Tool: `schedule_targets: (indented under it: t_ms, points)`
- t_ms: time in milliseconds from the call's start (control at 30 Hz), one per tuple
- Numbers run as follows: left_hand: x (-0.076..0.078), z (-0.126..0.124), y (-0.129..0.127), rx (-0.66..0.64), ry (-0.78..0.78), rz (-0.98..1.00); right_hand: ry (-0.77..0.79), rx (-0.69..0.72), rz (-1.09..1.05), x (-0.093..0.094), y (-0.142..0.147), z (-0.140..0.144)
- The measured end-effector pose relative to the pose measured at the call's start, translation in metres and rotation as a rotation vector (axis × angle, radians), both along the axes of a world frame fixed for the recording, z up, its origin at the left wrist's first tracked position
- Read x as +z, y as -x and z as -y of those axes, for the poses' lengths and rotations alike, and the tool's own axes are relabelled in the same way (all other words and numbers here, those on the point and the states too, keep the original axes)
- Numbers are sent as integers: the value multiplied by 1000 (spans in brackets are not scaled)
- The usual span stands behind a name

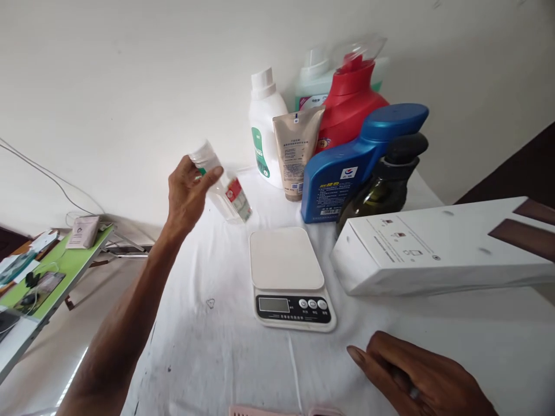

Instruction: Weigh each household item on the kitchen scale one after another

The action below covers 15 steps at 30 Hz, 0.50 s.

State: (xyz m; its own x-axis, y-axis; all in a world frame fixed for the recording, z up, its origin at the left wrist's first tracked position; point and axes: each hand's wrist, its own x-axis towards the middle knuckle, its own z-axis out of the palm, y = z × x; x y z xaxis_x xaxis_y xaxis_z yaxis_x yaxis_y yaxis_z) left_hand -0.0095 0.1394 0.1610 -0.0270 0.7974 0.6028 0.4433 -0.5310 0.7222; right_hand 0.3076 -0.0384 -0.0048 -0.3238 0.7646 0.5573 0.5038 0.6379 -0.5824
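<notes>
My left hand (188, 188) is closed around the upper part of a clear plastic bottle (223, 202) with a whitish top. It is tilted over the back left of the white-covered table (195, 341), and a red and pale label shows near its lower end. In the middle of the table lies a white kitchen scale (284, 260) with a blank-looking grey display and several round buttons. My right hand (411, 370) is at the lower right, in front of the scale, with its fingers curled and the thumb pointing left. Whatever its fingers hold, if anything, is hidden.
Behind the scale stand a white bottle (264, 127), a beige tube (295, 150), a red bottle (351, 95), a blue bottle (338, 173) and a dark pump bottle (385, 185). A long white box (433, 248) lies right. Pink items (260, 411) edge the front. A green table (78, 260) stands left.
</notes>
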Motion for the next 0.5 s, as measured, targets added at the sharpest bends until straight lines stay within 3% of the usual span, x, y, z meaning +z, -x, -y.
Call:
schedule_targets:
  t_ms: [100, 200, 500]
  points:
    - [2, 36, -25, -95, 53, -8, -13, 4, 2, -1, 0, 1]
    - [-4, 56, -44, -154, 98, -3, -41, -6, 0, -4, 0, 0]
    - [-19, 74, -77, -164, 115, -67, -26, -6, -18, -5, 0, 1]
